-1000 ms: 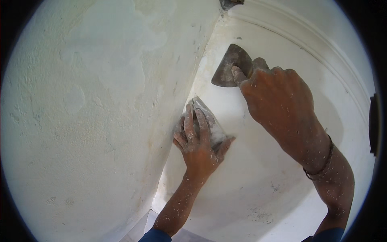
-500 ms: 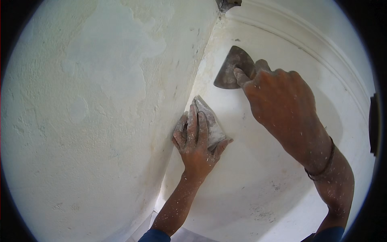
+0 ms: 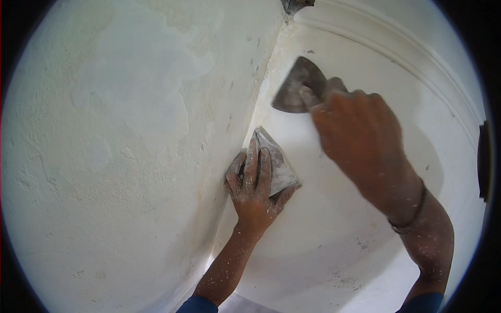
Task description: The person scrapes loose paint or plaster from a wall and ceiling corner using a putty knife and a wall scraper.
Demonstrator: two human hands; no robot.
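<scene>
A putty knife (image 3: 298, 86) with a dark, fan-shaped metal blade is in my right hand (image 3: 362, 133), whose fingers wrap its handle. Its blade is over the right-hand wall, a little way from the corner; whether it touches the surface I cannot tell. Lower down, beside the corner line, my left hand (image 3: 254, 190) grips a flat, pointed grey plate (image 3: 276, 166) smeared with white, its tip upward. The fingers lie over the plate and the thumb is at its lower right corner, hiding much of it.
On the left is a rough, patchy off-white wall (image 3: 130, 172), meeting the smoother right-hand wall (image 3: 323, 229) in a corner. Curved moulding (image 3: 386, 39) runs across the upper right. A dark fitting (image 3: 296, 5) is at the corner's top, and a dark object (image 3: 484, 161) stands at the right rim.
My right hand and the putty knife have shifted slightly left toward the corner, with some blur. The left hand keeps its grip on the plate, almost in the same place.
</scene>
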